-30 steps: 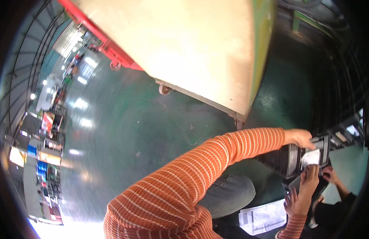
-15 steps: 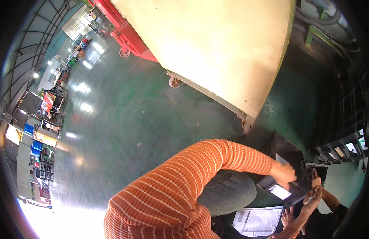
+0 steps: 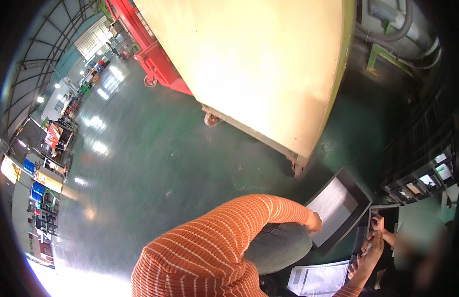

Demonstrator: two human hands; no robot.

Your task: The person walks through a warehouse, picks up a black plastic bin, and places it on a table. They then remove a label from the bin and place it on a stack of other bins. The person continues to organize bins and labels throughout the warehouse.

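Observation:
My left hand (image 3: 314,222), at the end of an orange striped sleeve, is closed on the near left rim of a black tray (image 3: 360,210). A pale flat sheet (image 3: 328,210) lies inside this tray. Farther right, my right hand (image 3: 372,251) is closed near a second, smaller black tray (image 3: 392,213); a small whitish thing shows at its fingers, too small to name. Another person's hand (image 3: 378,223) is just beyond it, over that smaller tray, and a further hand (image 3: 354,268) of that person shows beside the printed paper (image 3: 318,279).
A large cream panel (image 3: 259,64) on castors stands ahead, beside a red wheeled frame (image 3: 157,64). To the right are a rack of black bins (image 3: 417,173) and a grey machine with hoses (image 3: 393,29). Green floor (image 3: 165,158) spreads left, with workbenches along the far side.
My left hand has moved left, from over the black tray to its near rim. The tray is turned and its pale sheet now shows widely. My right hand has shifted slightly left.

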